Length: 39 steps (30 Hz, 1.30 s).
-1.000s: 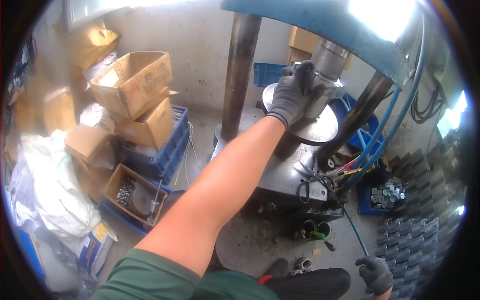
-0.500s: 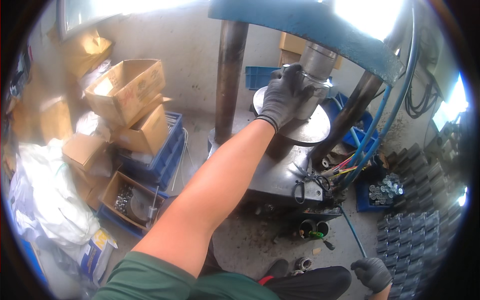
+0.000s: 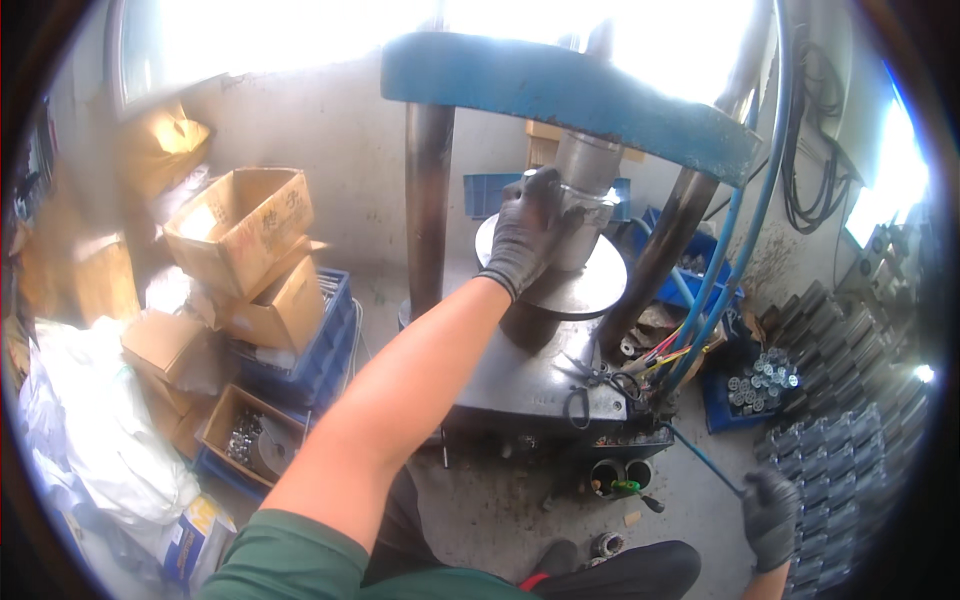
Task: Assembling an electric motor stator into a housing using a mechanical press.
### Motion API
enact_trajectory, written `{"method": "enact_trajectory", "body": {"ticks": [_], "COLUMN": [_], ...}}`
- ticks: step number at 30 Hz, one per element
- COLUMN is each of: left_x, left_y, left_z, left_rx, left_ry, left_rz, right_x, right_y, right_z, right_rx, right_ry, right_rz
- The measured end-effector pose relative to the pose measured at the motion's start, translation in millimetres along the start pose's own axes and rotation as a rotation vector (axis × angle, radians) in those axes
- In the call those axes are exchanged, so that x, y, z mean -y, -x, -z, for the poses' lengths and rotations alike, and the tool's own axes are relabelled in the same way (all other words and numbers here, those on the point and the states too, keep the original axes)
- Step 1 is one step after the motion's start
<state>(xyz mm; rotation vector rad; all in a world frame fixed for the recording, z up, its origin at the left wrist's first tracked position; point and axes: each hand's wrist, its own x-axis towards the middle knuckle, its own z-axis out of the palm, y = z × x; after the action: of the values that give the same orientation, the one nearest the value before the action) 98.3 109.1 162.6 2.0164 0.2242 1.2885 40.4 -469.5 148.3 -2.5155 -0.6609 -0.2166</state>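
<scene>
Floor (image 3: 690,530) w/ boxes (image 3: 240,228), bins (image 3: 322,362); L hand (image 3: 525,235) grasping metal cyl (image 3: 577,250), R hand (image 3: 772,522) at blue rod (image 3: 705,463), grip unclear

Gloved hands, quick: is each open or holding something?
Left hand: closed, holding the metal cylinder.
Right hand: fingers curled by the blue rod; grip unclear.

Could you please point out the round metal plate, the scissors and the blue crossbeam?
Round metal plate (image 3: 598,284): head view, bare top, toward the right.
Scissors (image 3: 595,378): head view, around the middle, between blades and handles.
Blue crossbeam (image 3: 565,93): head view, middle of the front face.
</scene>
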Motion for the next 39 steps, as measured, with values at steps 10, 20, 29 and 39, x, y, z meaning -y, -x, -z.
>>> {"method": "enact_trajectory", "body": {"ticks": [10, 20, 29, 39], "left_x": [-62, -78, -85, -96], "left_y": [-48, -60, -54, -57], "left_z": [23, 9, 20, 17], "left_rx": [0.245, 0.235, 0.212, 0.248], "left_ry": [-0.293, -0.29, -0.308, -0.255], "left_rz": [0.188, 0.204, 0.173, 0.238], "right_x": [38, 41, 30, 8], "right_y": [-156, -121, -33, 26], "right_z": [14, 13, 8, -14], "right_rx": [-0.611, -0.498, -0.137, 0.456], "right_ry": [0.16, 0.076, 0.24, 0.316], "right_rz": [0.431, 0.297, 0.043, 0.208]}}
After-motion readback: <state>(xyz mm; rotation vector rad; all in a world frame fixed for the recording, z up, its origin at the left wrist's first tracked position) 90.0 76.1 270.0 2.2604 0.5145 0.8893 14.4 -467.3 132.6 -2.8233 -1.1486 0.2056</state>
